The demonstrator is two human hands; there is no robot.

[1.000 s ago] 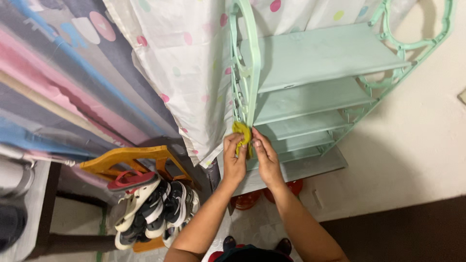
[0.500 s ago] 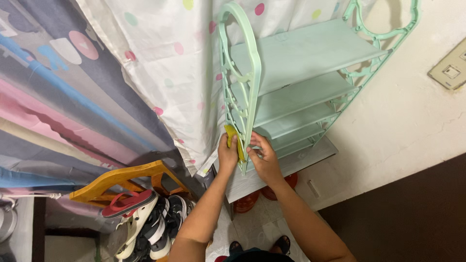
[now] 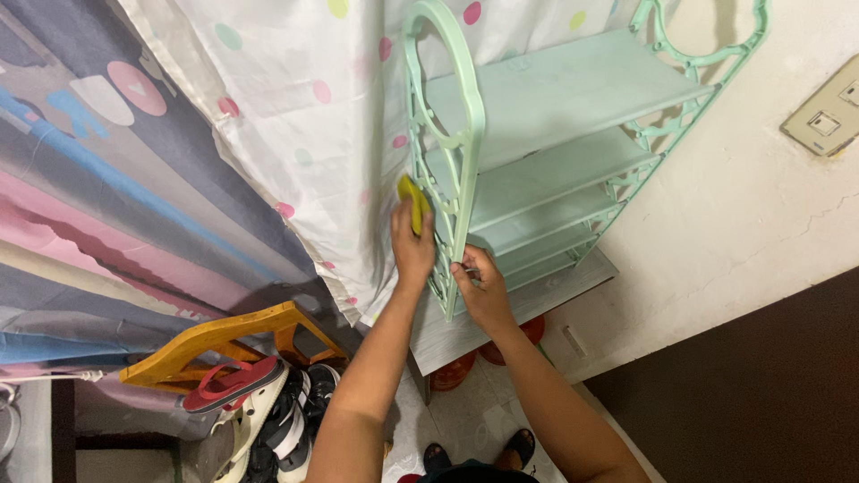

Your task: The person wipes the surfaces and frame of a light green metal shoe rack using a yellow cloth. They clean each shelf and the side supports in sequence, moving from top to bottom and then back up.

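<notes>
Head view: the left hand [image 3: 412,246] is closed on a yellow cloth [image 3: 413,202] and presses it against the outer face of the near side frame [image 3: 445,161] of a mint-green rack [image 3: 573,98]. The cloth sits about halfway up the frame, just left of its upright. The right hand [image 3: 481,291] is just right of it and lower, fingers curled around the bottom of the same frame, gripping it. The two hands are near each other but apart, with the frame between them.

The rack stands against a white wall [image 3: 716,241] and carries several flat shelves, one above the other. Left of the rack hangs a white dotted curtain [image 3: 295,116], touching the left hand's back. Farther left is a striped cloth panel [image 3: 98,206]. Below left, an orange wooden rack [image 3: 224,335] stands over a pile of shoes [image 3: 268,411], with a red sandal [image 3: 228,383] on top. A wall socket [image 3: 828,112] sits far right.
</notes>
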